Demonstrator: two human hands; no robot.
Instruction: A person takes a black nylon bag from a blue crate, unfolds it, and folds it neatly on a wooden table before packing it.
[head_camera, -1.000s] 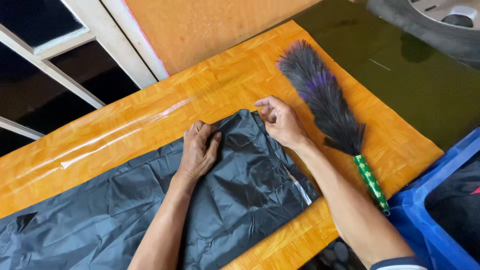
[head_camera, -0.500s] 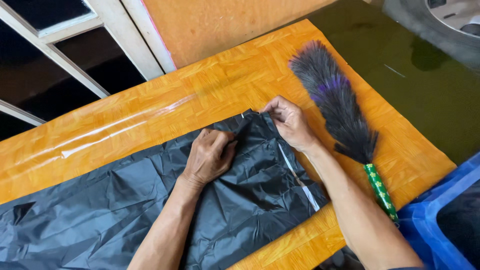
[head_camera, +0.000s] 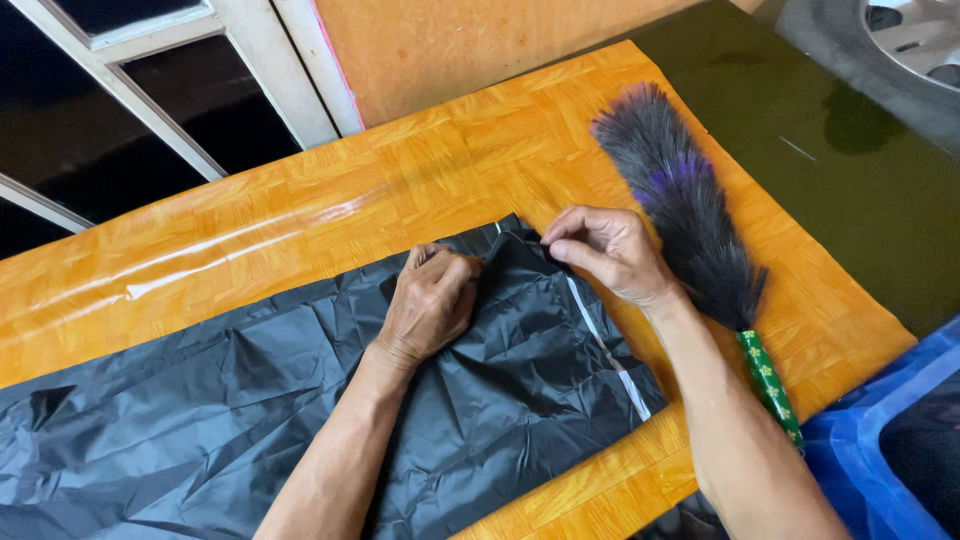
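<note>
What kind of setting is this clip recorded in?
Probably a home yard or a garage-side work spot, not a factory. A table covered in wood-pattern vinyl stands beside a white-framed window, a car wheel shows at top right, and a feather duster lies by the black plastic bag both hands handle.

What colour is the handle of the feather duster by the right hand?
Green with a small light pattern, seen in the head view on the duster's handle beside the right hand.

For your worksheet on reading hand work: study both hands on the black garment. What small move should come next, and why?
Probably the right hand should draw its pinched edge outward, away from the left hand. The left hand presses the black garment flat on the orange table, while the right pinches the upper edge, and the cloth between them looks creased. The feather duster lies close beside the right wrist, so keep clear.
</note>
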